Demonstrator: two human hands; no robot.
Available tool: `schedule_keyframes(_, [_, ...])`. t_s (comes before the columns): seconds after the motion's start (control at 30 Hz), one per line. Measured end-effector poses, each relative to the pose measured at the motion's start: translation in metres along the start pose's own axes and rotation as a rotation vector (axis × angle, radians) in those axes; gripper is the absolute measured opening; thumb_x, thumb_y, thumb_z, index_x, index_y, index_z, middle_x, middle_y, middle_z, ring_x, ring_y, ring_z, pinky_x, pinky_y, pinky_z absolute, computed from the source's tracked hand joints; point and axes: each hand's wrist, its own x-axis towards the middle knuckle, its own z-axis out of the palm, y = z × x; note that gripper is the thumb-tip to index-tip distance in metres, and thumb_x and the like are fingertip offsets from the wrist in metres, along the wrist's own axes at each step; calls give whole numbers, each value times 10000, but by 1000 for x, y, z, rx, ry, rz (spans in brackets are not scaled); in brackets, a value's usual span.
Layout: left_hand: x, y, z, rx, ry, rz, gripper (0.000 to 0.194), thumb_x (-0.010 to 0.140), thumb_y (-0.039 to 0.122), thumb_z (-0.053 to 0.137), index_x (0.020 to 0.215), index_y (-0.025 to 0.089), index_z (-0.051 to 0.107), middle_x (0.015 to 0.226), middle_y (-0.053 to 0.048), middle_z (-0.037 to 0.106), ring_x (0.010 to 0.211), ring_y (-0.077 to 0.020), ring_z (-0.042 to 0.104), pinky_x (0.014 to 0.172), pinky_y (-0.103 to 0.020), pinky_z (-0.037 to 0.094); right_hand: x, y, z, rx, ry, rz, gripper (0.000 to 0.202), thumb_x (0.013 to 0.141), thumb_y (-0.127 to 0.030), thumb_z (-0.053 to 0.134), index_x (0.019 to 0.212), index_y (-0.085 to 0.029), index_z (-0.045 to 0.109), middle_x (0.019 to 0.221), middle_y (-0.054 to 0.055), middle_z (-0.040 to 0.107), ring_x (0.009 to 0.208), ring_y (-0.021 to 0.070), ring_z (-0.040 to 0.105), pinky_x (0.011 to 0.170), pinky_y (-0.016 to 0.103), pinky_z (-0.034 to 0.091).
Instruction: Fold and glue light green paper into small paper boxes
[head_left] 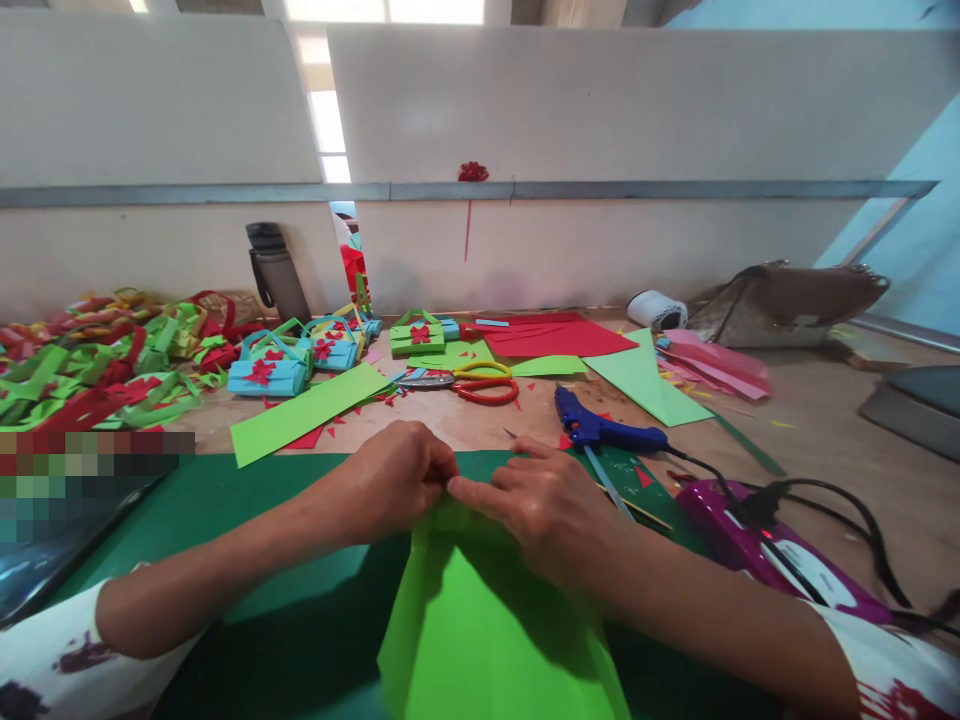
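Observation:
A bright green sheet of paper point(480, 620) stands up toward me over the dark green cutting mat point(300, 590), its far end narrowed and folded. My left hand point(397, 480) is closed and pinches that end with thumb and fingertips. Against the same spot, my right hand point(540, 505) presses thumb and index finger on the paper, its other fingers curled. A thin pointed tip shows just past the right hand's knuckles; I cannot make out what it belongs to. Right of that hand lies a blue hot glue gun point(604, 425). Beyond both hands rest scissors point(484, 383) with red and yellow handles.
Finished paper bags point(270, 372) and a heap of green and red pieces point(97, 380) lie left. A green strip point(307, 410), red sheets point(555, 335), a purple power strip point(772, 550) with cables, a dark bottle point(279, 275) and a handbag point(795, 300) surround the mat.

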Motion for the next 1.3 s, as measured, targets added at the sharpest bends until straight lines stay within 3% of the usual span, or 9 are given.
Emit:
schedule_keyframes(0.1, [-1, 2, -2, -2, -23, -6, 204, 633, 112, 472, 682, 131, 669, 534, 30, 562, 480, -75, 433, 433, -166, 285, -2, -1, 1, 107, 13, 140, 154, 815, -126, 531, 930, -180, 618, 594, -7, 651, 530, 133, 545, 735, 317, 341])
schedule_keyframes(0.23, [-3, 5, -2, 31, -25, -10, 171, 644, 120, 490, 670, 138, 658, 532, 33, 551, 487, -79, 427, 448, -179, 286, 1, -1, -2, 222, -68, 305, 53, 793, -199, 615, 798, -186, 666, 575, -3, 670, 504, 117, 543, 851, 364, 351])
schedule_keyframes(0.43, [-5, 6, -1, 30, -27, -38, 170, 657, 126, 495, 687, 145, 660, 538, 29, 564, 486, -83, 429, 443, -182, 284, 7, 2, -12, 533, -157, 446, 219, 835, -209, 545, 690, -167, 704, 643, 14, 679, 576, 110, 560, 583, 228, 372])
schedule_keyframes(0.73, [-8, 7, 3, 21, -64, -7, 196, 666, 119, 479, 709, 142, 668, 571, 10, 581, 506, -90, 440, 457, -182, 293, 10, 4, -12, 901, -218, 657, 171, 737, -160, 558, 644, -134, 699, 618, -3, 629, 549, 98, 501, 494, 205, 352])
schedule_keyframes(0.9, [-8, 6, 6, 2, -65, 5, 186, 666, 120, 478, 697, 145, 659, 554, 12, 565, 501, -91, 433, 450, -181, 283, 10, 1, -11, 850, -161, 598, 162, 719, -128, 564, 608, -145, 682, 619, -12, 615, 574, 99, 518, 536, 206, 376])
schedule_keyframes(1.03, [-7, 5, 4, -18, -70, 23, 187, 665, 109, 470, 698, 144, 651, 564, 19, 555, 507, -85, 423, 457, -178, 280, 13, -4, -11, 633, -125, 551, 183, 707, -82, 561, 553, -141, 639, 545, -28, 559, 529, 85, 485, 528, 212, 338])
schedule_keyframes(1.17, [-6, 3, 1, -37, -115, 64, 221, 729, 124, 434, 728, 152, 653, 563, 28, 526, 503, -79, 406, 467, -176, 282, 17, -8, -12, 377, -157, 520, 146, 715, -103, 606, 577, -143, 635, 562, -10, 580, 548, 102, 481, 567, 245, 331])
schedule_keyframes(1.3, [-6, 1, -1, 0, -114, 89, 289, 753, 115, 415, 855, 187, 676, 589, 28, 550, 498, -83, 409, 476, -187, 286, 19, -9, -11, 271, -223, 512, 114, 755, -209, 661, 650, -165, 670, 628, 8, 636, 587, 121, 516, 721, 312, 375])
